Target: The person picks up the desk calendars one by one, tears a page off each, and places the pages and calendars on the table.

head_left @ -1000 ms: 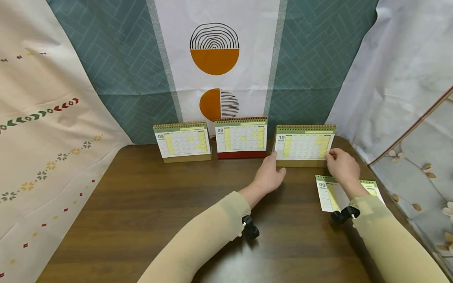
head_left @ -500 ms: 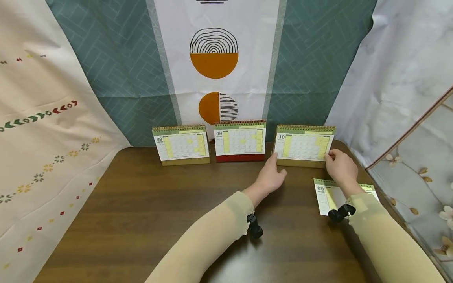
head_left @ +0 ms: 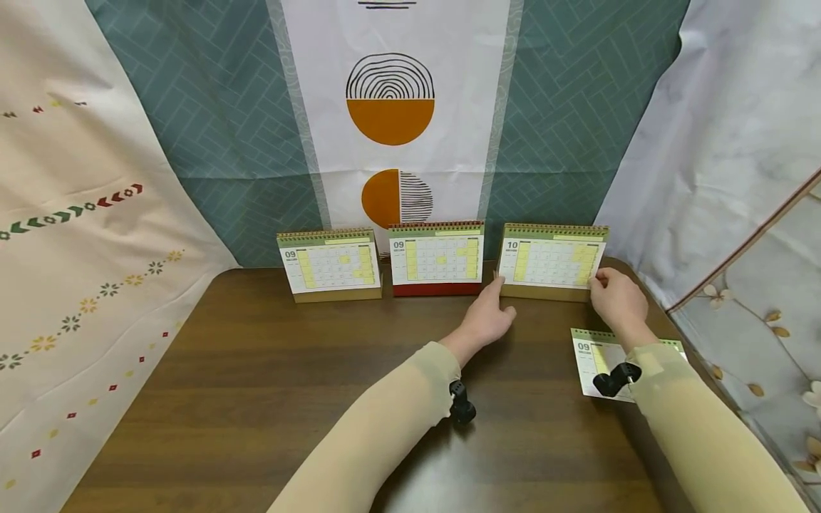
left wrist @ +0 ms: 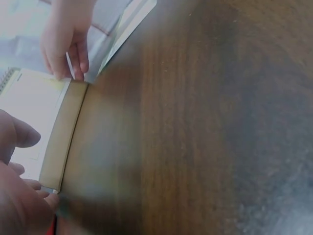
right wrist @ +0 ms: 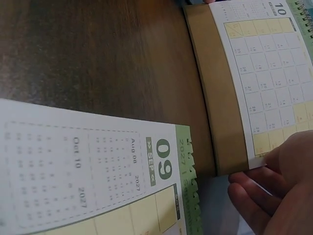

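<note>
A tan-based desk calendar (head_left: 553, 261) showing page 10 stands at the back right of the table. At its lower left edge, my left hand (head_left: 484, 317) touches the side with fingertips extended and the thumb held apart from the page. My right hand (head_left: 621, 302) pinches the lower right corner; in the right wrist view the thumb (right wrist: 279, 156) lies on the front, the fingers behind the edge. Under my right forearm lies a loose calendar page (right wrist: 98, 161) marked 09, torn holes along its green top; the forearm and wrist camera cover part of it.
Two more desk calendars stand to the left in the same row: a red-based one (head_left: 437, 260) and a tan-based one (head_left: 330, 265), both on 09. Patterned cloths (head_left: 545, 107) hang behind and at both sides of the brown wooden table (head_left: 256, 399).
The calendar on page 10 has slid back slightly toward the rear cloth, now nearly level with the other two. Both hands moved with it, and the head view has tilted a little.
</note>
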Motion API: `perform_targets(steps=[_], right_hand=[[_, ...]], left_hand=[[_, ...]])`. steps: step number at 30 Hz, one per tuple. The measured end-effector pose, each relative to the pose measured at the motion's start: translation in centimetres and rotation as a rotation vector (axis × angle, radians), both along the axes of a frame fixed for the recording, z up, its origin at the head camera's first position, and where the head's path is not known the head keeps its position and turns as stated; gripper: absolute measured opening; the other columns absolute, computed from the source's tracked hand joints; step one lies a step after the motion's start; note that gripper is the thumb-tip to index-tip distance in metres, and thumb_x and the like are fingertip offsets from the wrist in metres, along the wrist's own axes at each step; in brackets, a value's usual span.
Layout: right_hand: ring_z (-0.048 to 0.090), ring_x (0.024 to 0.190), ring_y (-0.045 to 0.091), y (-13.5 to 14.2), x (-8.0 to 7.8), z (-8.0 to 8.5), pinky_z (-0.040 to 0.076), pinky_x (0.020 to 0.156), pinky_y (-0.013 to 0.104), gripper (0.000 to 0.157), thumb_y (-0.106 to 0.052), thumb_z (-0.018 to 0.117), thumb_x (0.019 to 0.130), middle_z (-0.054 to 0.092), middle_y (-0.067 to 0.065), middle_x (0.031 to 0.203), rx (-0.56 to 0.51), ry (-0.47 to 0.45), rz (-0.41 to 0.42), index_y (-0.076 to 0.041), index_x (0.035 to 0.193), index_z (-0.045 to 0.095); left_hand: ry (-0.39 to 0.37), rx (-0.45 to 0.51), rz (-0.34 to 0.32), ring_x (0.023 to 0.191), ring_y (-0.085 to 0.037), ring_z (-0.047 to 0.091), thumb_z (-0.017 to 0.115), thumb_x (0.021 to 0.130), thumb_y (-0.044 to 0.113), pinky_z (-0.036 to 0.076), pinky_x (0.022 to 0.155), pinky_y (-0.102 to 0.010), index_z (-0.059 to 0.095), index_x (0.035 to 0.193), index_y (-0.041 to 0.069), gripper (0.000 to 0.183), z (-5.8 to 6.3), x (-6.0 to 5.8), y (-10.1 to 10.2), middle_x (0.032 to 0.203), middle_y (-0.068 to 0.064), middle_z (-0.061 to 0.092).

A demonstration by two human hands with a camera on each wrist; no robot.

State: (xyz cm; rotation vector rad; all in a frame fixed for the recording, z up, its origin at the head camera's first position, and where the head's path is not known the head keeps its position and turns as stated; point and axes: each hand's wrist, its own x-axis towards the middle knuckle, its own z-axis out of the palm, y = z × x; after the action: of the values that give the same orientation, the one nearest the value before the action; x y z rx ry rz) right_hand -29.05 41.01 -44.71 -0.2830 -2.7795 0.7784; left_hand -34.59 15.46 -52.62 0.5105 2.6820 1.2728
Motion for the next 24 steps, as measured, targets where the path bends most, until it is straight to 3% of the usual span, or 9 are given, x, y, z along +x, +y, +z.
perform_targets(steps=[2, 4, 9, 12, 19, 24], right_hand=[[0.063, 0.105, 0.048, 0.0, -0.1, -0.1, 0.048, 0.088, 0.065, 0.042, -0.026, 0.047, 0.115, 0.068, 0.030, 0.128, -0.007, 0.007, 0.005, 0.006, 0.137, 0.064], [0.063, 0.108, 0.050, 0.1, -0.3, -0.2, 0.047, 0.091, 0.066, 0.043, -0.026, 0.047, 0.116, 0.067, 0.031, 0.130, -0.016, 0.015, 0.018, 0.007, 0.138, 0.063], [0.062, 0.115, 0.053, 0.2, -0.4, -0.3, 0.047, 0.095, 0.068, 0.044, -0.026, 0.047, 0.115, 0.066, 0.033, 0.134, -0.024, -0.002, 0.028, 0.007, 0.140, 0.062], [0.062, 0.118, 0.054, -0.2, -0.4, -0.2, 0.048, 0.095, 0.069, 0.047, -0.028, 0.046, 0.116, 0.065, 0.033, 0.137, -0.017, -0.027, 0.014, 0.007, 0.143, 0.060], [0.058, 0.128, 0.055, -0.7, 0.5, 0.3, 0.046, 0.098, 0.072, 0.056, -0.037, 0.044, 0.117, 0.060, 0.031, 0.148, 0.009, -0.037, -0.023, 0.003, 0.155, 0.051], [0.056, 0.129, 0.059, -0.9, 1.2, 0.2, 0.047, 0.092, 0.076, 0.056, -0.034, 0.047, 0.117, 0.054, 0.035, 0.152, 0.110, -0.008, -0.004, 0.002, 0.160, 0.046]], left_hand=[[0.000, -0.001, -0.005, 0.161, -0.015, 0.032, 0.064, 0.108, 0.026, 0.031, 0.128, -0.034, 0.031, 0.175, 0.017, 0.074, -0.1, -0.1, 0.0, 0.178, -0.002, 0.034], [-0.015, 0.002, 0.000, 0.161, -0.015, 0.033, 0.063, 0.109, 0.023, 0.030, 0.128, -0.033, 0.034, 0.174, 0.015, 0.071, 1.8, 1.3, -0.4, 0.177, -0.002, 0.036], [0.000, 0.004, 0.006, 0.159, -0.019, 0.039, 0.063, 0.108, 0.018, 0.034, 0.127, -0.037, 0.040, 0.170, 0.011, 0.067, 3.7, 3.0, -1.0, 0.174, -0.004, 0.041], [0.039, -0.004, -0.005, 0.158, -0.019, 0.041, 0.061, 0.108, 0.017, 0.036, 0.126, -0.037, 0.042, 0.169, 0.011, 0.064, 3.4, 2.7, -1.6, 0.173, -0.004, 0.044], [0.085, 0.001, -0.012, 0.159, -0.022, 0.040, 0.058, 0.111, 0.009, 0.034, 0.127, -0.036, 0.042, 0.168, 0.004, 0.059, 7.3, 5.4, -3.9, 0.172, -0.011, 0.045], [0.140, -0.049, -0.007, 0.159, -0.021, 0.040, 0.058, 0.113, 0.011, 0.034, 0.127, -0.035, 0.043, 0.168, 0.007, 0.057, 7.6, 6.2, -5.5, 0.172, -0.009, 0.046]])
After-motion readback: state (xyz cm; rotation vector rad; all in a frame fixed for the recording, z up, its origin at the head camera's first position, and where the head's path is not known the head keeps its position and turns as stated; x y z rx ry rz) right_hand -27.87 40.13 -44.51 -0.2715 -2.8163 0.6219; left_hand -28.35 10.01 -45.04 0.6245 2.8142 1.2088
